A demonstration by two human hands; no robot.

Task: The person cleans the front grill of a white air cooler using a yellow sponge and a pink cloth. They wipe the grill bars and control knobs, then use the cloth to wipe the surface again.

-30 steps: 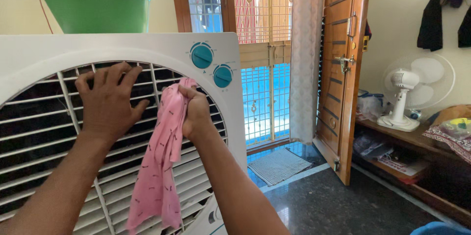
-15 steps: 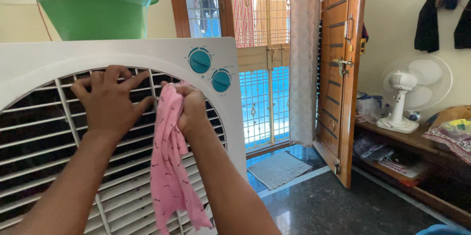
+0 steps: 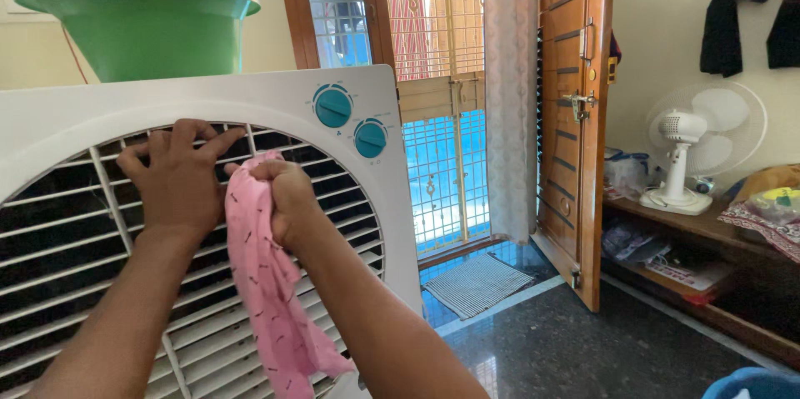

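Hands at work on the slatted grille (image 3: 75,257) of a white air cooler (image 3: 208,103): the left hand (image 3: 179,178) lies flat with fingers spread wide on the upper slats, bracing the front, while the right hand (image 3: 287,195), at its 3 o'clock and just beside it, is closed on a bunched pink cloth (image 3: 271,291) pressed to the louvres, the rest of the cloth hanging down toward 6 o'clock. Two teal dials (image 3: 350,120) sit at 1 o'clock from the right hand; a green tub (image 3: 137,20) rests on top of the cooler at 11 o'clock. By appearances, wiping goes best following each slat lengthwise, with the cloth pushed into the gaps, the loose tail gathered up, and the flat hand steadying the panel.
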